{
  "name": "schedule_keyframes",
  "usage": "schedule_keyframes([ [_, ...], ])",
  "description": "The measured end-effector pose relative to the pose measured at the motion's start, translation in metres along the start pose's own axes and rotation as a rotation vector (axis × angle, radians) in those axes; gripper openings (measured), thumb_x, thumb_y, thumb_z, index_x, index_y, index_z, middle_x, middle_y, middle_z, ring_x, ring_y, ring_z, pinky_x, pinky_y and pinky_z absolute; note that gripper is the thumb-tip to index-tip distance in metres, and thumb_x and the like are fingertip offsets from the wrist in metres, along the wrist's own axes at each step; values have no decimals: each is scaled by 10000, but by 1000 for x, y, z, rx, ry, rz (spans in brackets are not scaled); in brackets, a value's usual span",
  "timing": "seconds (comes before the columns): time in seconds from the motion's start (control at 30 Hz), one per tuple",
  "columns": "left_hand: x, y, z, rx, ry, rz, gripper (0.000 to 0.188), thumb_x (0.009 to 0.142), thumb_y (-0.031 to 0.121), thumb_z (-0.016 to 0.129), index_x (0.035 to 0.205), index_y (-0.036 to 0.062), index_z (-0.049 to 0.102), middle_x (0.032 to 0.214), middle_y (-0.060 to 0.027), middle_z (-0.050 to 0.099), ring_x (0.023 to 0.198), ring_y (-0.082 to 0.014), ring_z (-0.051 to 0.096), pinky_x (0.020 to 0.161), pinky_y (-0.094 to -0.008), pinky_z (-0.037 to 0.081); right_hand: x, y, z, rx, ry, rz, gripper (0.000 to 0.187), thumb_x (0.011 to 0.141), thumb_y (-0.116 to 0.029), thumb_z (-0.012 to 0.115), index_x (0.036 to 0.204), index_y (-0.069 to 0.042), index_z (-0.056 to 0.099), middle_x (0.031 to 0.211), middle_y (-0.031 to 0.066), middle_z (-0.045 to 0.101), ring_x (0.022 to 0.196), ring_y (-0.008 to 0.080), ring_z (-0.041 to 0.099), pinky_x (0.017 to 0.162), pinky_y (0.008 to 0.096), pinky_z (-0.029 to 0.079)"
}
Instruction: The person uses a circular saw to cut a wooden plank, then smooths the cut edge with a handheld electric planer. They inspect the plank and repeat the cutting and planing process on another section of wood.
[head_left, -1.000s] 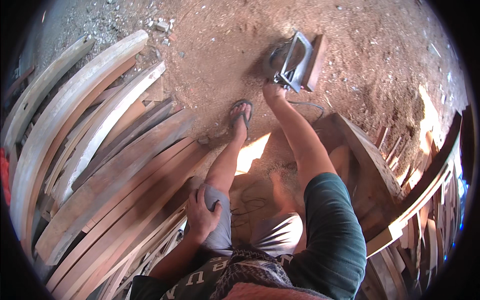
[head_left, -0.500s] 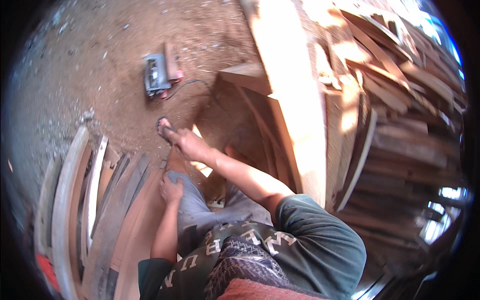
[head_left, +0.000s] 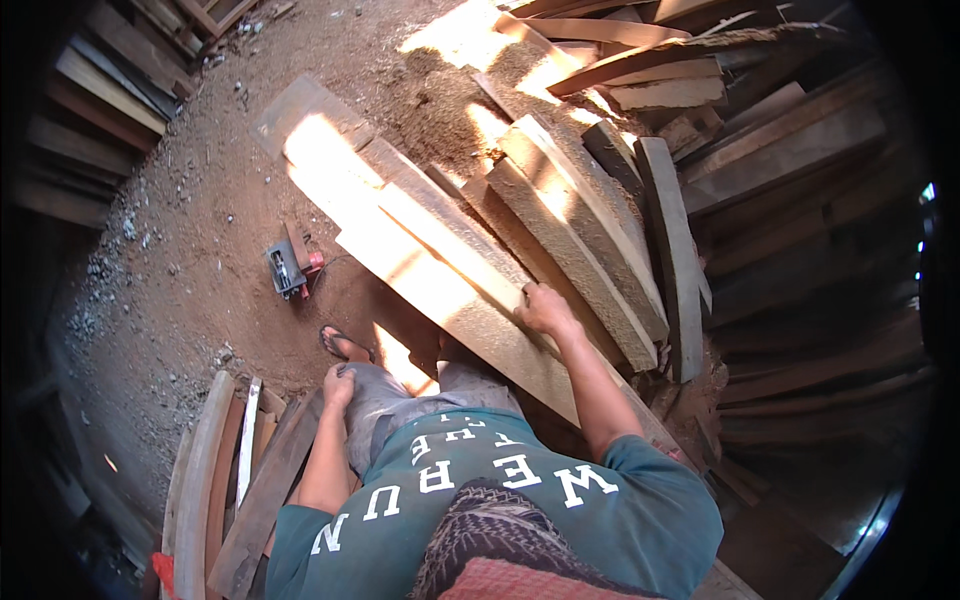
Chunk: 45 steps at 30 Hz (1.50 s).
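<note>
Head view: pale plank (head_left: 440, 298) is laid diagonally, long axis running from upper L to lower R, w/ most of its length seen fwd and L of the R hand (head_left: 548, 308). R fingers are curled at its far edge, where a narrower board (head_left: 440, 222) is set alongside; whether either is actually gripped can't be told. L hand (head_left: 338, 386) is rested on the knee, well apart from the wood; its finger closure can't be told either. R is thus the nearer hand. Power saw (head_left: 287, 272) is left on the ground, beyond the L foot (head_left: 349, 345).
</note>
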<state>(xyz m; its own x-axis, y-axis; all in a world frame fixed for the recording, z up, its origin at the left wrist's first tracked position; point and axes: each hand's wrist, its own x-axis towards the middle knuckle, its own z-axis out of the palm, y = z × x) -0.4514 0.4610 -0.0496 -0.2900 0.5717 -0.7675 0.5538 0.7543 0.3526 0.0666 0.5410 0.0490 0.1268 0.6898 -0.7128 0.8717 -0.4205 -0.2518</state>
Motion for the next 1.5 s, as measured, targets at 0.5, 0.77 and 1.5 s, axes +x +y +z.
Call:
schedule_keyframes([
  [0.5,20,101,58,-111,-148,121,554,911,197,814,1390,-18,641,1270,-177,738,1166,-281,699,1037,-404,554,-18,92,-169,131,972,-116,240,983,-101,691,1216,-49,717,1037,180,633,968,354,659,873,468,552],
  [0.77,99,217,3,-255,265,376,644,962,290,766,1477,-29,551,1404,-221,647,1258,-320,636,1105,-406,484,-70,91,-161,488,898,-16,381,955,-196,697,1306,-50,702,1183,242,693,1163,392,666,1021,474,522],
  [1.5,184,362,34,915,58,273,909,1029,809,332,1481,84,644,1410,-184,705,1288,-358,673,1076,-445,510,-236,210,183,1352,482,1074,550,1011,-483,676,1175,42,680,1143,265,727,1031,368,746,710,443,603],
])
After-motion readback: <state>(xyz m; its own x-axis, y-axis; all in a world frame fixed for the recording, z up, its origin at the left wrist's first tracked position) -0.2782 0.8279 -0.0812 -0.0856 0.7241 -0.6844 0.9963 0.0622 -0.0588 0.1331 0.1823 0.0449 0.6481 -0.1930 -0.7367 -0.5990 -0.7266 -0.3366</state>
